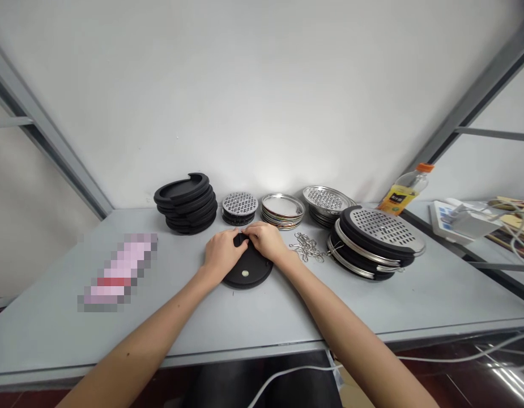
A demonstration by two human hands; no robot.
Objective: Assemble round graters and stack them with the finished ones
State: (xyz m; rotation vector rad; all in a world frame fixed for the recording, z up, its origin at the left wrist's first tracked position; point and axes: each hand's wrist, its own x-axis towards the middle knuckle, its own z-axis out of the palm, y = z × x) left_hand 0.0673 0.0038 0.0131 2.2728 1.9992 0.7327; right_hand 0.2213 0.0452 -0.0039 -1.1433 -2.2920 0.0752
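Observation:
A black round disc (pixel 250 273) with a small pale metallic dot lies on the table in front of me. My left hand (pixel 223 252) rests over its far left edge, thumb and fingers closed together. From the other side, my right hand (pixel 267 241) is pinched at the same far edge, its fingertips meeting the left ones. Something tiny and shiny shows between the fingertips, too small to name. Right of my hands lies a loose heap of thin metal chains (pixel 307 247). Just beyond them stand a stack of perforated metal discs (pixel 239 204) and a stack of shallow silver lids (pixel 282 205).
Black notched rings (pixel 186 204) are stacked at the back left. Grater-like discs with black rims (pixel 378 241) are piled on the right, another perforated stack (pixel 327 199) behind. A bottle with an orange cap (pixel 400 192) leans near the wall. A blurred pink object (pixel 121 266) lies left.

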